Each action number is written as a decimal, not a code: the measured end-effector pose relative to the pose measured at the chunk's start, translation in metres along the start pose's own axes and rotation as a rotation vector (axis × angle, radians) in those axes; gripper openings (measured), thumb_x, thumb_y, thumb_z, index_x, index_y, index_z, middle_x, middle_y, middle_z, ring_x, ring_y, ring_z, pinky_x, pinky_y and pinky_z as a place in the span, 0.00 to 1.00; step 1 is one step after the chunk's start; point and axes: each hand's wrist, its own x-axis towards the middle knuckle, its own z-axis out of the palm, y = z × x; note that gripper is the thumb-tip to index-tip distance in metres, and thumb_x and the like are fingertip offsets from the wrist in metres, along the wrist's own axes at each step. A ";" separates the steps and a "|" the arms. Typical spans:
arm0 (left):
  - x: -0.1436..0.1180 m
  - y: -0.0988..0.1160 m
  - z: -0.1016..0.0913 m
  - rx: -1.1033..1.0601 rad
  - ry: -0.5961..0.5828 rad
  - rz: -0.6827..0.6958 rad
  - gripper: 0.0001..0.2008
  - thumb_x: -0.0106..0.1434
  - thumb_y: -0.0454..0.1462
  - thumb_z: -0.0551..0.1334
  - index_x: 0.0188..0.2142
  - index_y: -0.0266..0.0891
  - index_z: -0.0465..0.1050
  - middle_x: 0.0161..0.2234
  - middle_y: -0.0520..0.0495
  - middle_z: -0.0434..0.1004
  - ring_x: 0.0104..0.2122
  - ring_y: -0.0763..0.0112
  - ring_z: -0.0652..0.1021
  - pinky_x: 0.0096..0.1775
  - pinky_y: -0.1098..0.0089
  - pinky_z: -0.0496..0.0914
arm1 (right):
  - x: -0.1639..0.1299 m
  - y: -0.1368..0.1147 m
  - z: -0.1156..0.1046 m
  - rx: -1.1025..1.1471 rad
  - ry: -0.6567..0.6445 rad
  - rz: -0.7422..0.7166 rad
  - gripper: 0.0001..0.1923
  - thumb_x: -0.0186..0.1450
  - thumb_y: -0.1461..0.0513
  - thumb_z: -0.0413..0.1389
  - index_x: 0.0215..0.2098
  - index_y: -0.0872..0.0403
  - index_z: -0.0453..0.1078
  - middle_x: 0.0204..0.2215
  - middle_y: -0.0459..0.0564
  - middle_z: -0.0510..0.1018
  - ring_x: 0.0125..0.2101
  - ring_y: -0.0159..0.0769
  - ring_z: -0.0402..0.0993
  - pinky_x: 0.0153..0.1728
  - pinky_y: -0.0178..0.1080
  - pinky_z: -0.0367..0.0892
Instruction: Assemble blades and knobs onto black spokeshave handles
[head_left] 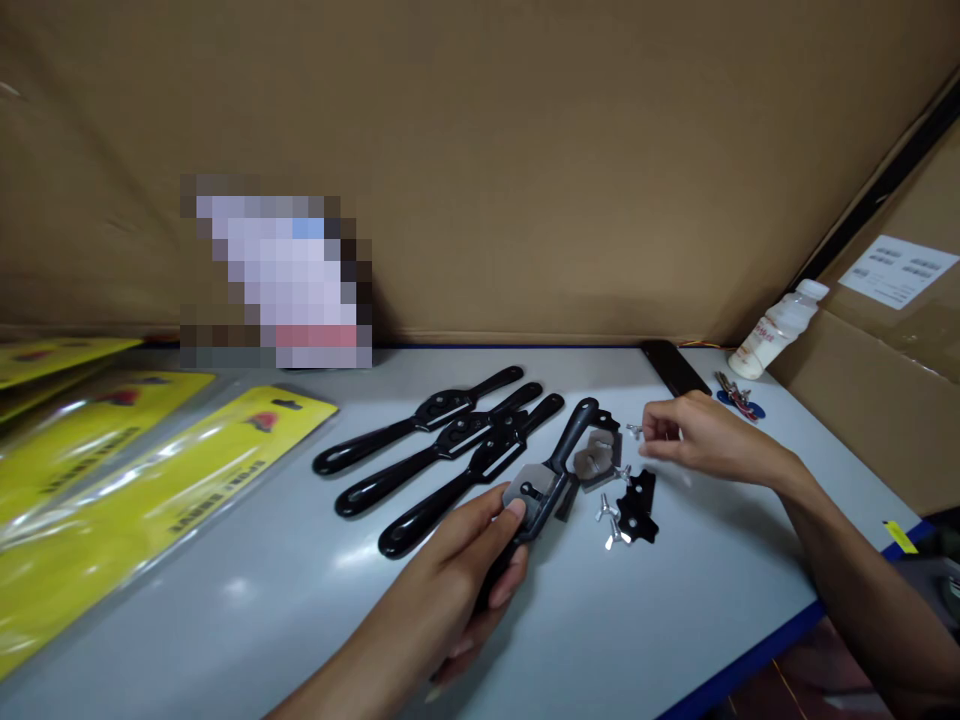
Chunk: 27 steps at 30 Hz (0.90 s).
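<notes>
My left hand [480, 560] is wrapped round one handle of a black spokeshave [574, 440], held tilted above the table. Its thumb presses a grey steel blade [534, 492] with a keyhole slot against the tool's body. My right hand [697, 435] is closed, its fingertips pinching a small silver wing screw [634, 431] just over the table. Between the hands lie loose steel blades [596, 458], black notched cap plates [637, 515] and several more wing screws [604, 508]. Three black spokeshaves [427, 500] rest side by side left of the held one.
Yellow-backed clear plastic packages [247, 440] cover the table's left side. At the back right are a dark phone [675, 368], a small pile of metal parts [739, 395] and a white bottle [776, 330]. Cardboard walls [562, 180] enclose the back and right. A pixelated object stands behind.
</notes>
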 end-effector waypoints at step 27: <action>-0.003 0.002 0.005 0.021 0.000 0.064 0.16 0.67 0.49 0.53 0.29 0.43 0.55 0.19 0.62 0.59 0.12 0.84 0.51 0.12 0.83 0.49 | 0.049 0.012 0.052 0.279 0.279 0.025 0.16 0.62 0.57 0.63 0.49 0.50 0.74 0.32 0.48 0.76 0.31 0.36 0.69 0.33 0.38 0.60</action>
